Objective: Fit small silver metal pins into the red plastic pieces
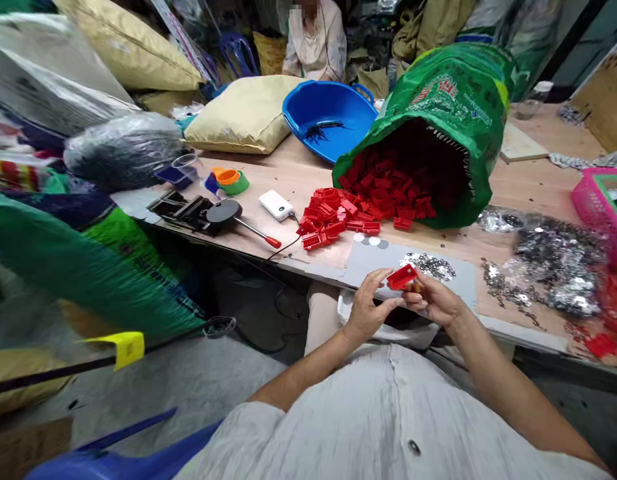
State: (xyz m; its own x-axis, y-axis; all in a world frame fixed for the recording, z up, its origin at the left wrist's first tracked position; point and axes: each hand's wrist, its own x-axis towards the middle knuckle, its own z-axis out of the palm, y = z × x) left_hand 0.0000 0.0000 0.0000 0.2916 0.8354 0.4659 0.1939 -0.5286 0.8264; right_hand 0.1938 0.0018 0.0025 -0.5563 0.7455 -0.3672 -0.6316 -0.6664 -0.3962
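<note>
Wooden tabletop, pale and long (268, 172): crowded near the front edge; liable to shed loose pieces to the floor if knocked.
Printed green woven-plastic sack (453, 100): lying on its side, mouth toward the person; likely to spill more if nudged or rolled.
Black metal lever tool with red-tipped handle (223, 212): close to the front edge; apt to be bumped by a reaching arm.
Loose heap of red plastic parts (328, 210): outside the sack mouth, near the thin black cable (288, 248); could be dragged by a snag there.
Right hand (438, 300): closed on the right end of the held piece, something small and yellowish beside the fingers; perhaps easily fumbled.
Left hand (367, 307): curved, fingertips at the left end; pinching or merely touching, cannot tell.
Flat silver metal bits, piled (431, 268): just beyond the fingers; easily scattered by a low knuckle.
Red plastic channel-shaped piece (399, 278): between both hands, at the table's front edge; droppable into the lap with any slackening.
</note>
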